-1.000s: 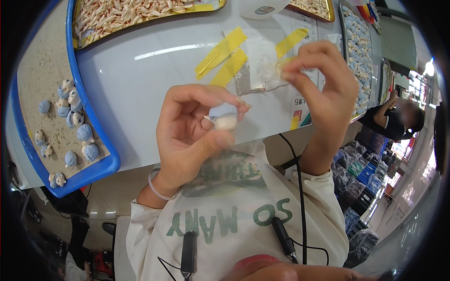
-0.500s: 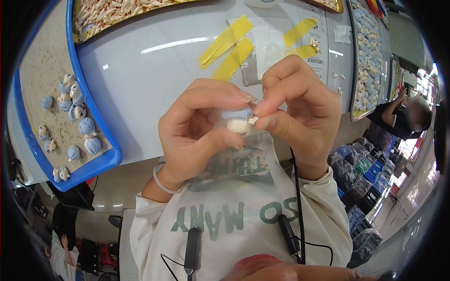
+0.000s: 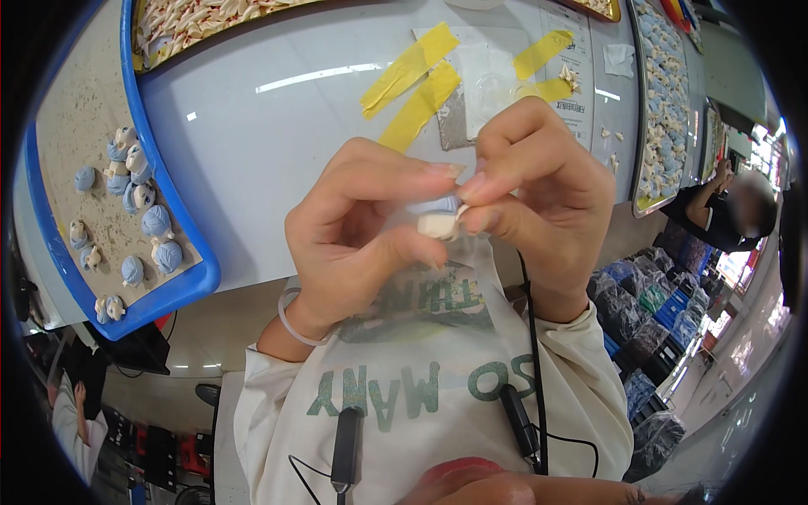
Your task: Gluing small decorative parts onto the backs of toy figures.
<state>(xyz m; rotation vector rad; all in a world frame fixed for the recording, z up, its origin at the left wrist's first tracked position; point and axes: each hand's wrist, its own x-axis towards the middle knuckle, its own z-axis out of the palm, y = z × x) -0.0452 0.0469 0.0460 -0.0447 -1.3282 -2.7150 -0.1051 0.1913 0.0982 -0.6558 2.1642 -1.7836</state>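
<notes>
Above the near edge of the table, my left hand (image 3: 341,223) is closed, thumb and fingers around a small blue-and-cream figurine part (image 3: 438,225). Its blue side faces away from me and its cream side toward me. My right hand (image 3: 547,189) pinches with thumb and index finger at the part's right end. Between those fingertips a tiny cream piece (image 3: 462,214) shows, touching the part. Much of the part lies hidden behind my fingers.
On the left stands a blue-rimmed tray (image 3: 206,282) with several blue-and-cream parts (image 3: 156,220). A tray of cream pieces (image 3: 219,21) lies at the far left, a filled tray (image 3: 661,109) at the right. Yellow tape strips (image 3: 412,71) and small cream bits (image 3: 569,78) lie beyond my hands.
The figurine part has shifted slightly right and tilted between my fingers. The tiny cream piece now sits more upright against its end. Both hands stay in nearly the same place.
</notes>
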